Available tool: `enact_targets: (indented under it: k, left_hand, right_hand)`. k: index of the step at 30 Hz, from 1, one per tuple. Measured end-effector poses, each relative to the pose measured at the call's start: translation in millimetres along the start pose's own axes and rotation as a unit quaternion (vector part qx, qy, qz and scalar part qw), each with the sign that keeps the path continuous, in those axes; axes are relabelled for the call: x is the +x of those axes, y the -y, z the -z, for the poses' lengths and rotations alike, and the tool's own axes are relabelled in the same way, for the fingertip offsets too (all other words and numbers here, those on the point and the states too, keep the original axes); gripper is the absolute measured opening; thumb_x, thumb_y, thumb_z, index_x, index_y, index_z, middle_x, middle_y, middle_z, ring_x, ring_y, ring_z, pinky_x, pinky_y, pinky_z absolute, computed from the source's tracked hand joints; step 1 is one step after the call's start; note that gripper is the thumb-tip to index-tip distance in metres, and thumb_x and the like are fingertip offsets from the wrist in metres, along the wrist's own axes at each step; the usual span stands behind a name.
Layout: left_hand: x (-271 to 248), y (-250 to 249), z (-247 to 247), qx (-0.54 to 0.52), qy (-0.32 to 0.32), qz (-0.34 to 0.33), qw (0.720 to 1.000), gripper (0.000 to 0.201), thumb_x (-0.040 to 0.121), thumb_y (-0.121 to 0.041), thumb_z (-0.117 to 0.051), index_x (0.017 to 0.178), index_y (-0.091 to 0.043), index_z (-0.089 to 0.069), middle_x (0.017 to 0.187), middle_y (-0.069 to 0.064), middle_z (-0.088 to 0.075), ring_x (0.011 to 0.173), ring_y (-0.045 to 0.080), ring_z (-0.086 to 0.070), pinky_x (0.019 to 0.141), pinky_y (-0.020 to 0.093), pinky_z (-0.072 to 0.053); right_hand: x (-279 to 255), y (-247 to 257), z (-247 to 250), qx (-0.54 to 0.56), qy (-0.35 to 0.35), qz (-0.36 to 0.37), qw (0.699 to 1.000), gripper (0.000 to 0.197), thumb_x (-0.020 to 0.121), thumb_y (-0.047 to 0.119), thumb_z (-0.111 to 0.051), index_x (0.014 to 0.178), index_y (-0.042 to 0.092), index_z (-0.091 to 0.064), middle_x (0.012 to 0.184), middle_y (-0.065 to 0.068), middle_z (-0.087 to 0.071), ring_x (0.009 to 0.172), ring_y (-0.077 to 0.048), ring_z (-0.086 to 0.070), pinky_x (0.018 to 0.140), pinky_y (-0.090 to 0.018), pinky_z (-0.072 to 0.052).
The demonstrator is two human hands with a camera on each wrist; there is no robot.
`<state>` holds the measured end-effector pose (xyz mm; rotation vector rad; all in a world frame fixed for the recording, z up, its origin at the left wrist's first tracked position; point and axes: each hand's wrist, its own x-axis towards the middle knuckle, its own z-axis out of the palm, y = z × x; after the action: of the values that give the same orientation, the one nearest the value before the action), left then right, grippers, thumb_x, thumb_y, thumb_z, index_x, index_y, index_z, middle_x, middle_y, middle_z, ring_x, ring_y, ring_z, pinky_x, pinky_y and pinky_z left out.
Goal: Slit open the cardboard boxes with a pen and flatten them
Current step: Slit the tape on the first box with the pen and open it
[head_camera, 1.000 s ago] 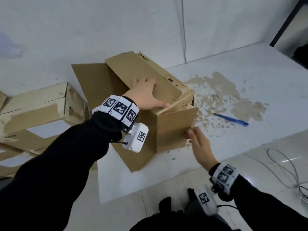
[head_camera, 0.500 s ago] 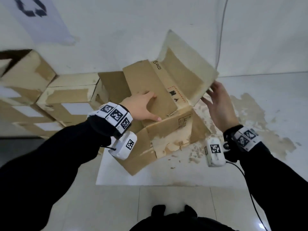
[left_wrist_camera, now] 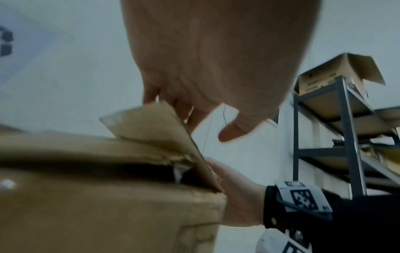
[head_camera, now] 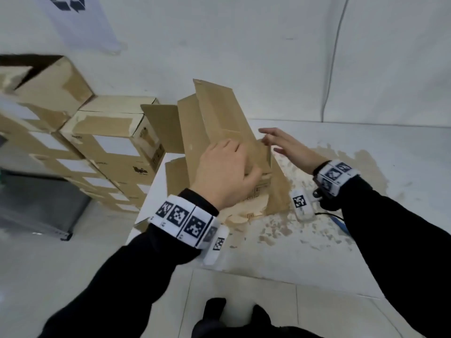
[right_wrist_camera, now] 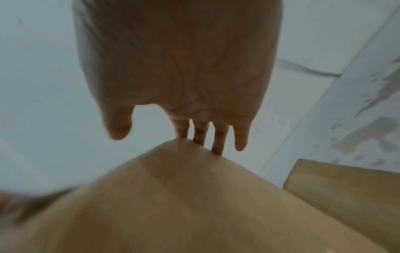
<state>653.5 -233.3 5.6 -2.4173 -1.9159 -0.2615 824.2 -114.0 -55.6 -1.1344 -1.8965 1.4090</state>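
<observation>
sleeves (head_camera: 136, 272): black | wristbands (head_camera: 181, 219): white, black square markers | shoes: seemingly dark

Brown cardboard box (head_camera: 219, 123) on a white bench (head_camera: 317, 252) blotched tan; black sleeves (head_camera: 122, 276), black-and-white checkered wristbands (head_camera: 181, 219).

Box (head_camera: 219, 132): brown corrugated cardboard, matt, outer paper layer torn rough along its lower edge. Stacked boxes (head_camera: 105, 142): same matt cardboard, with glossy tan tape and white paper labels. Table (head_camera: 317, 252): white, smooth, coating flaked off in rough tan patches. Rack (left_wrist_camera: 346, 137): grey painted metal. Sleeves (head_camera: 122, 289): black matt cloth.
</observation>
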Motion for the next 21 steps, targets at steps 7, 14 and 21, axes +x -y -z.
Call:
enact_targets:
  k: [7, 14, 21]
  left_hand:
    - [26.5, -32.7, -28.7, 0.13, 0.024, 0.088, 0.987, 0.07, 0.09, -0.067, -0.028, 0.125, -0.009, -0.048, 0.133, 0.017, -0.045, 0.126, 0.032, -0.034, 0.1, 0.045, -0.024]
    - [19.7, -22.7, -38.5, 0.139, 0.088, 0.077, 0.983, 0.105, 0.075, -0.086, -0.014, 0.153, -0.014, -0.01, 0.159, 0.019, -0.002, 0.147, 0.032, 0.001, 0.117, 0.048, -0.002]
    - [-10.8, 7.1, -46.0, 0.028, 0.042, -0.003, 0.999, 0.096, 0.074, -0.074, -0.028, 0.15, -0.016, -0.025, 0.158, 0.015, -0.014, 0.148, 0.024, -0.008, 0.12, 0.042, -0.005]
  right_hand:
    - [-110.4, -27.9, 36.1, -0.107, -0.054, 0.051, 0.992, 0.019, 0.089, 0.007, -0.06, 0.087, 0.026, -0.062, 0.085, 0.007, -0.063, 0.079, -0.014, -0.062, 0.064, -0.041, -0.056]
    - [-151.9, -6.8, 7.8, -0.041, 0.165, 0.022, 0.985, 0.033, 0.094, 0.039, -0.05, 0.112, 0.013, -0.062, 0.108, 0.003, -0.064, 0.1, -0.015, -0.064, 0.063, -0.031, -0.058]
    - [7.0, -20.1, 21.8, -0.192, -0.054, 0.002, 0.98, 0.077, 0.08, 0.038, -0.072, 0.141, 0.014, -0.032, 0.139, -0.004, -0.041, 0.122, -0.02, -0.048, 0.09, -0.032, -0.046]
